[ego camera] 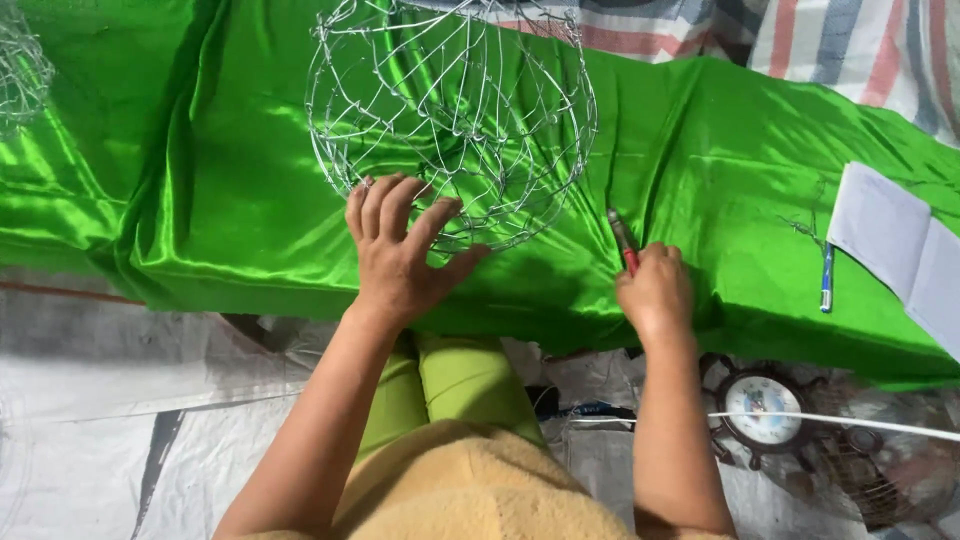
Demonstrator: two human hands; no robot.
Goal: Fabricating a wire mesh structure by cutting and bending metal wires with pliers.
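Head view shows us bent over a sheet of shiny green satin cloth [250, 200] that spreads across the scene from left to right. On it stands a rounded wire frame [450, 110], a cage of thin silver wires, set toward the far middle. Our left hand [400, 250] lies spread on the near rim of this frame, fingers splayed and touching the wires, its grip released rather than closed around anything. Our right hand [655, 290] rests on the cloth just right of the frame, its grip clenched around red-handled pliers [622, 240], whose metal tip points to the far side, close to the frame's right edge. Farther right on the satin lie a blue pen [826, 280] and, just beside it, a folded white paper [895, 250]. Nearer to us, below the cloth's edge, we see a round clock [765, 408] on the grey plastic sheeting [90, 400]. A striped cloth [850, 50] shows at the far right.
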